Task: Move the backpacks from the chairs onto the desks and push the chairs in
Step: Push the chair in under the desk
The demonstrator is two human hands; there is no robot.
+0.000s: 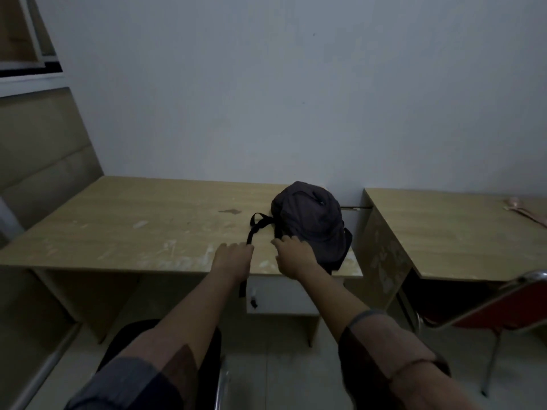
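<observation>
Looking down, I see the pale wood-grain laminate desk (133, 220) spanning the centre of the frame, its flat top scuffed with white patches. A second desk (450, 232) of the same laminate fills the right side. At lower right stands a chair (503, 309) with a red padded seat and chrome tube frame. A black-seated chair (165, 347) sits at bottom centre, beneath my forearms.

The backpack (310, 223), dark soft fabric in a rounded dome shape, lies on the first desk's right end. Its long axis runs from the near desk edge toward the wall. A black webbing strap (254, 229) loops off its left side and hangs over the near edge.

My right hand (293, 255) rests on the backpack's near left side, fingers curved against the fabric. My left hand (233, 258) lies at the strap, fingers spread forward; I cannot tell whether it pinches the webbing.
</observation>
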